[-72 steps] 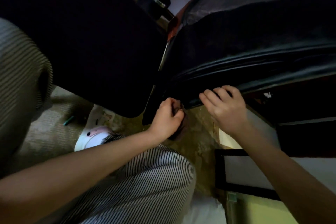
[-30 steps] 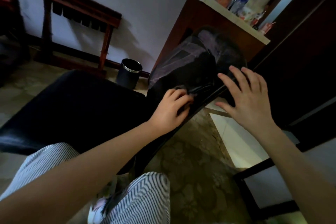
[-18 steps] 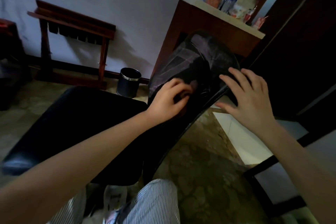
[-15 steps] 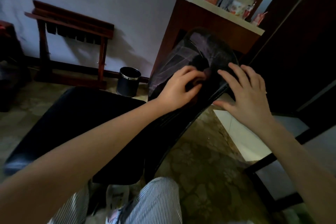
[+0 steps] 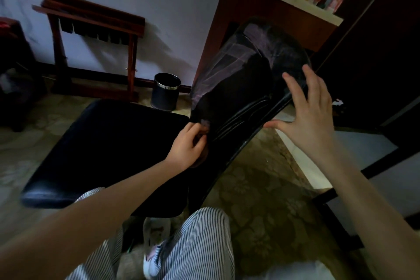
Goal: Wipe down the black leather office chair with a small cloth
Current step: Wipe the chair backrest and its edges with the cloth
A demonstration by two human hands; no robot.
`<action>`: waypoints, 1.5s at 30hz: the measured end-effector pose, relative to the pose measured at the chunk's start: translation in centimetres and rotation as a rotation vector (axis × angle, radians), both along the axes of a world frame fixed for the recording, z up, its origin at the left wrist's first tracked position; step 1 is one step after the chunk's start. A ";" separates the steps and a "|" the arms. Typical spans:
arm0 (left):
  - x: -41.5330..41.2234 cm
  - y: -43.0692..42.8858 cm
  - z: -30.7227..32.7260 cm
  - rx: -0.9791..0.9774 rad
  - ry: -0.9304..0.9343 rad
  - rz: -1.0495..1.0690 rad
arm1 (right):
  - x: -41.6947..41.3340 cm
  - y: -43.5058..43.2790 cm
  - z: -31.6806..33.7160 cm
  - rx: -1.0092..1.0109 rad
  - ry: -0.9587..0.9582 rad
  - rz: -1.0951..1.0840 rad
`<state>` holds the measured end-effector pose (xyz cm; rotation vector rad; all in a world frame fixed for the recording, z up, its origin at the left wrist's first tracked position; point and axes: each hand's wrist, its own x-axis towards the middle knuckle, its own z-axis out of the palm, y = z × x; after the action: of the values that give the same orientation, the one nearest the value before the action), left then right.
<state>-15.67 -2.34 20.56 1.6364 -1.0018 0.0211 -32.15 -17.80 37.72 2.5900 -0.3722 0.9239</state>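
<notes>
Two bare hands work at a black leather office chair [image 5: 229, 102] seen from above, its seat to the left and its backrest rising toward the right. My left hand [image 5: 187, 144] sits low on the backrest, near where it meets the seat, fingers curled tight around a small dark cloth [image 5: 205, 123] pressed against the leather. My right hand [image 5: 308, 109] is spread wide and empty, palm braced on the backrest's outer edge to steady it.

Pale, streaky patches show on the upper backrest; I judge these to be dust or sheen, so that area may need more wiping. I cannot tell how much of the seat is clean, since it reads as flat black. My guess is the job is partway through, with the upper backrest, seat and underside left.

Around the chair: a small black waste bin [image 5: 166, 91] stands on the floor just behind the seat, a wooden rack [image 5: 91, 36] leans by the wall, and a cabinet [image 5: 261, 13] crowds close behind the backrest. Striped trouser legs [image 5: 200, 241] fill the lower frame.
</notes>
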 end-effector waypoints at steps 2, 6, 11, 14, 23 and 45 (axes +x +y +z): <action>-1.2 0.2 1.1 -0.136 -0.098 0.007 | -0.1 -0.1 0.0 -0.059 0.018 0.007; -3.3 -0.9 6.3 -0.309 -0.467 -0.098 | -0.1 -0.7 0.7 -0.130 0.064 0.033; -1.5 -3.6 9.8 -0.253 -0.977 -0.262 | 0.0 -1.4 1.1 -0.194 0.074 0.091; -0.7 -4.1 8.4 -0.254 -1.073 -0.322 | 0.0 -1.9 1.2 -0.226 0.092 0.112; -0.9 -2.0 1.9 -0.022 -1.218 -0.322 | 0.1 -2.7 0.9 -0.255 0.028 0.182; -1.3 2.1 15.6 -0.143 -1.255 -0.207 | 0.4 4.5 -0.1 -0.133 -0.262 0.355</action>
<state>-16.96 -0.26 36.15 1.2891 -2.0231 1.0548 -31.79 -13.32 37.63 2.4590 0.0886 1.3653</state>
